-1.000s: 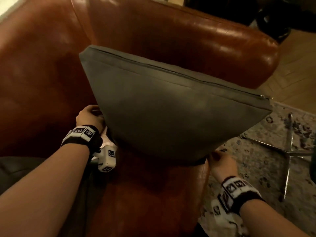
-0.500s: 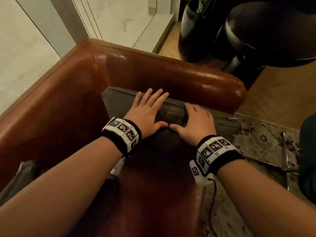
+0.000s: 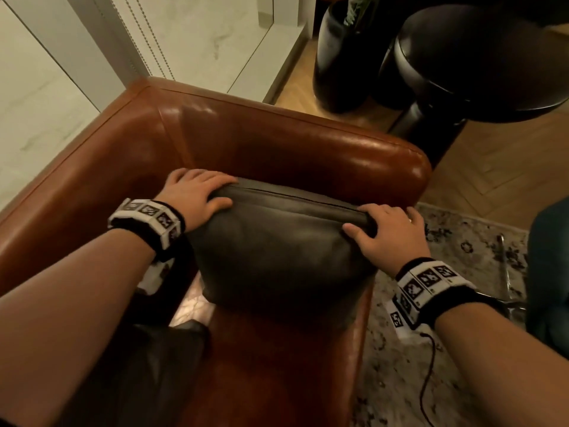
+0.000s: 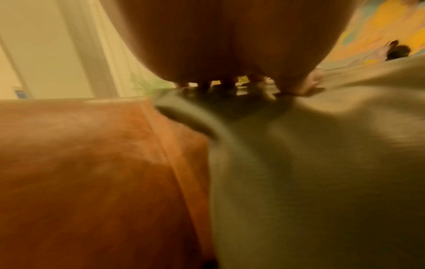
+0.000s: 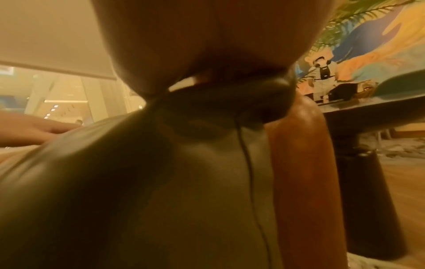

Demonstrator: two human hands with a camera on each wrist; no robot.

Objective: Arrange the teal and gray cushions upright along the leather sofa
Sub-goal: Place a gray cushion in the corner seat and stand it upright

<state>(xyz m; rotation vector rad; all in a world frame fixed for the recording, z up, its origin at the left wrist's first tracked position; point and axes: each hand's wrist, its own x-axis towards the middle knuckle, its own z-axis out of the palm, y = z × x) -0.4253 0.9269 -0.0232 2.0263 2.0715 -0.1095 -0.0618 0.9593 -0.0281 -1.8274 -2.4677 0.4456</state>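
Note:
The gray cushion (image 3: pixel 277 251) stands upright on the seat of the brown leather sofa (image 3: pixel 277 149), its zipped top edge toward the armrest. My left hand (image 3: pixel 206 192) grips its top left corner, thumb on the front face and fingers over the edge. At the top right corner my right hand (image 3: pixel 381 223) holds the cushion the same way. The left wrist view shows the gray cushion (image 4: pixel 322 163) beside the leather (image 4: pixel 80 163). In the right wrist view the gray cushion (image 5: pixel 161 182) fills the frame, with the sofa arm (image 5: pixel 303 163) behind it.
A black round table pedestal (image 3: pixel 462 72) and a black planter (image 3: pixel 338 57) stand beyond the armrest. To the right lie a patterned rug (image 3: pixel 462 257), a chrome leg (image 3: pixel 505 272) and a teal shape (image 3: pixel 551 266) at the frame edge. A dark item (image 3: pixel 172 349) lies on the near seat.
A second ago the cushion was held up by its lower corners. It then came down on the seat with both palms at its top middle. Now the hands have spread to the top corners.

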